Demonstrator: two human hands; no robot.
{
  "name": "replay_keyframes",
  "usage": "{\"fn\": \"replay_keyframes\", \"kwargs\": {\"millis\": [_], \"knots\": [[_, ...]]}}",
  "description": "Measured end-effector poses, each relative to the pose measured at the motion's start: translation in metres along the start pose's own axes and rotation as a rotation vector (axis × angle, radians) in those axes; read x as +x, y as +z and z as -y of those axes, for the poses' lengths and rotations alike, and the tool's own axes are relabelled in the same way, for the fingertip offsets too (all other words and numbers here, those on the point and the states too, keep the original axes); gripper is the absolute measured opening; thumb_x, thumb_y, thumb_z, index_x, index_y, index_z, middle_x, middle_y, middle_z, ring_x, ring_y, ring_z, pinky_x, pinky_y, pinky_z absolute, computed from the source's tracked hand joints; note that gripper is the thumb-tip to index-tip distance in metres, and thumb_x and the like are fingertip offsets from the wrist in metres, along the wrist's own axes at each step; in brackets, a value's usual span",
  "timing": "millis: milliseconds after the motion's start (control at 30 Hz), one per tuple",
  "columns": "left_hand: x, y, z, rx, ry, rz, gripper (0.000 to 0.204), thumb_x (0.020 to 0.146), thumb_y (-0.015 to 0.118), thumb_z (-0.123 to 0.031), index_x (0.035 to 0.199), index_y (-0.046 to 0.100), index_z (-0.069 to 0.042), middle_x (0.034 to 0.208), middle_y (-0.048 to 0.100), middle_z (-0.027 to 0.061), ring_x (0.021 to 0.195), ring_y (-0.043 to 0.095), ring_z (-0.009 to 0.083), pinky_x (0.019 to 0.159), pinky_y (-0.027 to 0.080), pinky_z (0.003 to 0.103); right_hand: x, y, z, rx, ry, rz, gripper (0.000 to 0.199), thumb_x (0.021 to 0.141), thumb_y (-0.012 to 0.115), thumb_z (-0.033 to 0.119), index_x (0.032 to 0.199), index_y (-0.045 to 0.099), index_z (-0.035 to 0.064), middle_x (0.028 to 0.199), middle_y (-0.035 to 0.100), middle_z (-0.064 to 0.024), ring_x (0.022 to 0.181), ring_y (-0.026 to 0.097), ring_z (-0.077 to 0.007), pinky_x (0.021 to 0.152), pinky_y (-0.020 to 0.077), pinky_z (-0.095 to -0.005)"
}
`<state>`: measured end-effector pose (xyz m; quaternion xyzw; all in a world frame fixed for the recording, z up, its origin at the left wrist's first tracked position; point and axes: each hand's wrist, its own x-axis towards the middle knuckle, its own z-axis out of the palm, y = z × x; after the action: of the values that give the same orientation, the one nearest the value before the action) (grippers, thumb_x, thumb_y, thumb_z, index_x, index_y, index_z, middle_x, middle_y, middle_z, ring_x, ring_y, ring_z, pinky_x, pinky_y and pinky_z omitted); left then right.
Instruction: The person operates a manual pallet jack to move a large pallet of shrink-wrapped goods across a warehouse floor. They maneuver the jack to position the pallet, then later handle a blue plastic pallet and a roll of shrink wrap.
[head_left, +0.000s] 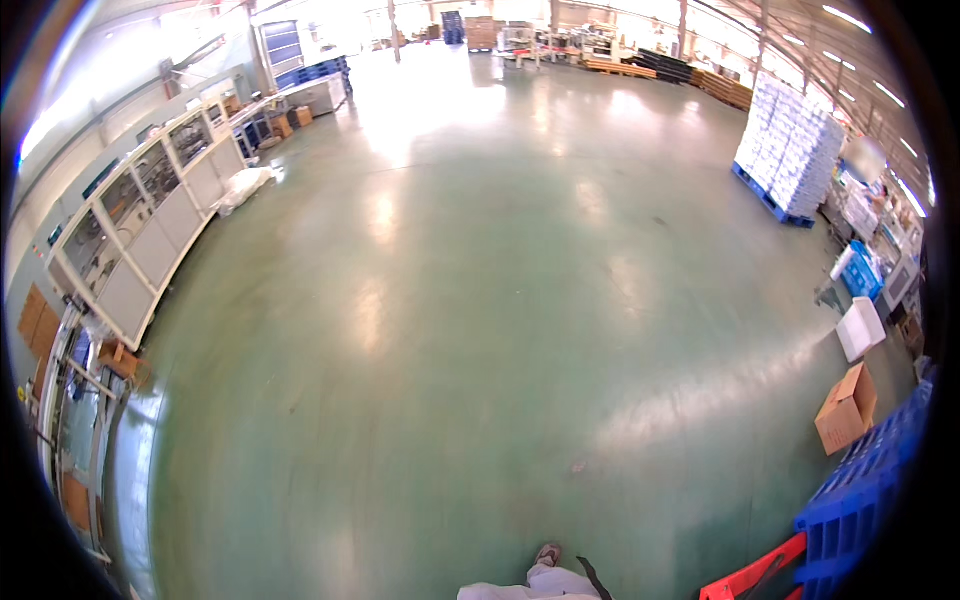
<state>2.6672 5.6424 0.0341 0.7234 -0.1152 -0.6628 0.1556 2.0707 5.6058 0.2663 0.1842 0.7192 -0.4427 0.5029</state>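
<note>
Neither my left hand nor my right hand shows in the head view. At the bottom edge are my pale clothing [530,591], one shoe [547,553] and a dark strap [592,577]. To the lower right lies a red metal bar [752,572], partly cut off, close against a stack of blue plastic pallets [865,490]. Whether a hand touches the bar or the pallets cannot be seen.
A green floor [450,330] stretches ahead. Along the left runs a long white machine with windows [140,220]. On the right are an open cardboard box [846,410], a white bin [860,330], a blue crate [858,272] and a wrapped load [788,145] on a blue pallet [770,195].
</note>
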Motion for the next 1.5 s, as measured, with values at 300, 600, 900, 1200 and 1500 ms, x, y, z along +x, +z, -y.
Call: {"fn": "replay_keyframes", "kwargs": {"millis": [300,600,900,1200,1500], "knots": [[0.289,-0.161,-0.352,1.179,0.748,-0.263,0.032,0.084,0.049,-0.033,0.079,0.067,-0.008,0.085,0.066,0.0086,0.082,0.062,0.0215,0.073,0.049,0.041,-0.029,0.073,-0.049,-0.085,-0.042,-0.262,0.030,0.073,0.058,0.030,0.058,0.037,0.0147,0.046,0.033,-0.0018,0.039,0.035,-0.0209,0.040,0.0353,-0.0376],[0.321,-0.013,-0.694,0.450,0.645,-0.006,0.016,0.085,0.057,-0.016,0.089,0.060,-0.001,0.068,0.057,0.0002,0.060,0.051,0.0098,0.051,0.043,0.026,-0.076,0.192,0.013,-0.019,0.063,-0.266,0.027,0.074,0.057,0.027,0.060,0.037,0.0160,0.048,0.033,0.0018,0.042,0.034,-0.0153,0.046,0.0345,-0.0340],[0.183,-0.091,-0.556,0.172,-0.275,0.100,0.039,0.093,0.042,-0.038,0.120,0.057,-0.014,0.100,0.066,0.0022,0.084,0.060,0.0186,0.068,0.050,0.042,-0.160,0.317,0.208,0.110,0.216,-0.092,0.027,0.077,0.058,0.027,0.063,0.039,0.0157,0.050,0.034,0.0032,0.042,0.036,-0.0133,0.047,0.0360,-0.0326],[0.087,0.028,-0.688,0.640,-0.085,0.037,0.037,0.090,0.045,-0.037,0.112,0.060,-0.012,0.098,0.067,0.0052,0.085,0.062,0.0214,0.070,0.050,0.042,-0.157,0.450,0.503,0.380,0.156,0.136,0.029,0.080,0.054,0.030,0.061,0.036,0.0172,0.049,0.030,0.0071,0.042,0.033,-0.0091,0.047,0.0335,-0.0284],[0.145,0.293,-0.973,0.619,0.180,-0.051,0.034,0.087,0.048,-0.036,0.105,0.063,-0.011,0.096,0.067,0.0083,0.085,0.063,0.0242,0.071,0.051,0.042,0.003,0.544,0.822,0.699,-0.028,0.233,0.028,0.078,0.060,0.031,0.063,0.040,0.0188,0.048,0.032,0.0090,0.041,0.034,-0.0085,0.045,0.0319,-0.0273]]}}
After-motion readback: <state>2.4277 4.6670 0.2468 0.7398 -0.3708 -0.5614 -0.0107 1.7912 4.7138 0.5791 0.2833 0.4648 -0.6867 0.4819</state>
